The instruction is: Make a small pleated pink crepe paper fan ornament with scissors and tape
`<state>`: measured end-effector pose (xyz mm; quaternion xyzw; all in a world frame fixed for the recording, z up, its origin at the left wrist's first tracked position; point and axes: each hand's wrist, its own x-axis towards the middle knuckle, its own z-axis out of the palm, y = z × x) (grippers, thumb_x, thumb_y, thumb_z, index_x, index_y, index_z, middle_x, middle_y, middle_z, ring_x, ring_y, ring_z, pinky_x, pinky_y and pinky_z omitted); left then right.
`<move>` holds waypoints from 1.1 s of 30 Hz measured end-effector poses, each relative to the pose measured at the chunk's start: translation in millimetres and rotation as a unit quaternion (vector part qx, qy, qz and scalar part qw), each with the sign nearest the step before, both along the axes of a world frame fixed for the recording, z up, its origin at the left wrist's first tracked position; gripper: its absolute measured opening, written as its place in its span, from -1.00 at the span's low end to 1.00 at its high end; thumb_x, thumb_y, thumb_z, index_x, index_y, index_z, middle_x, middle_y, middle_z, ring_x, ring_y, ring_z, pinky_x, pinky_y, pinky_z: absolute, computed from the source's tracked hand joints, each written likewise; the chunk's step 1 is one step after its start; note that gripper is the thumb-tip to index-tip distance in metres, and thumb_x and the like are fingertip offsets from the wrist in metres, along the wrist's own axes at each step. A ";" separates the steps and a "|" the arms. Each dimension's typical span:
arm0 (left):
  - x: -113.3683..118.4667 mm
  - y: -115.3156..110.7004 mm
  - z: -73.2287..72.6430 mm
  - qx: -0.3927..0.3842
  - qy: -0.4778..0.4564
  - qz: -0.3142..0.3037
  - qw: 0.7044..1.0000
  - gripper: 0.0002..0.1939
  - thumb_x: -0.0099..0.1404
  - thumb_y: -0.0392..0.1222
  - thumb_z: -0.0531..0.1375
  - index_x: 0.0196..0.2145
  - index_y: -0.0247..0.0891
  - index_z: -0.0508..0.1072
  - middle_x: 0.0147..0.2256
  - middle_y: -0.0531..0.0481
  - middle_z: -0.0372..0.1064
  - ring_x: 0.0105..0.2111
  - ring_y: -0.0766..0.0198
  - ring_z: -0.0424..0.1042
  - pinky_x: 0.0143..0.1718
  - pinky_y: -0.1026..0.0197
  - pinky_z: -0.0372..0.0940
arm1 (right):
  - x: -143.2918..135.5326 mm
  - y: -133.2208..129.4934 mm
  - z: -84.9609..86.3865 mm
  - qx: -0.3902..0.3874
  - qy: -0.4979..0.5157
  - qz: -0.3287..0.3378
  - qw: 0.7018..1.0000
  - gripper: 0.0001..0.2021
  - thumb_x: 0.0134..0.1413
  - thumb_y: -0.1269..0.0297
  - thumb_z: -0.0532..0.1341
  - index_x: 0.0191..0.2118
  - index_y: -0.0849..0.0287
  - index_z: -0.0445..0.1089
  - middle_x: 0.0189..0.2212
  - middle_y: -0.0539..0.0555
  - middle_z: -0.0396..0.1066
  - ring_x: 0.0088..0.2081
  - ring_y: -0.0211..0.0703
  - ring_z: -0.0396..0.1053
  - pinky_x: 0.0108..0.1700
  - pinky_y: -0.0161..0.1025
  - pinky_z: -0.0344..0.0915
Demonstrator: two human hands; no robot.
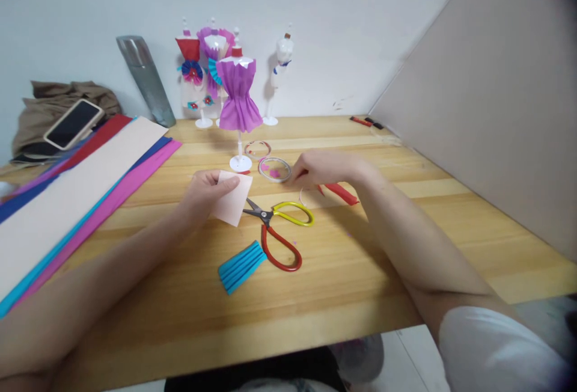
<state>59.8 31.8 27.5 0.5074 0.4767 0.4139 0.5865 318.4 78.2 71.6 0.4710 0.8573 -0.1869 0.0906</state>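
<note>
My left hand (206,195) pinches a pale pink paper piece (234,201) between thumb and fingers, over the table. My right hand (315,168) reaches beside the right edge of a clear round ring of tape (274,169) with pink bits in it; its fingers point down and bent, and what they hold, if anything, is too small to make out. Scissors (265,216) with one yellow and one red handle lie with blades apart between the hands. A pleated blue paper piece (242,267) touches the red handle. Red paper (341,193) lies under my right wrist.
A small dress form in purple paper (240,94) stands behind the rings, with several others near the wall. Long coloured paper sheets (90,181) cover the left side, beside a phone (74,124), brown cloth (38,109) and a bottle (146,82). Red and black pens (360,121) lie back right.
</note>
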 end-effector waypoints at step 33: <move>3.5 0.8 -16.2 0.024 -0.071 0.011 0.997 -0.68 0.00 0.02 0.41 -0.45 -0.33 0.57 -0.52 -0.02 0.51 -0.57 0.31 0.43 -0.53 0.29 0.33 | -75.2 -46.4 -21.0 0.020 0.396 -0.144 0.907 -0.67 -0.07 0.19 0.34 -0.19 0.16 0.30 -0.46 -0.03 0.39 -0.47 -0.25 0.32 -0.42 -0.30 0.15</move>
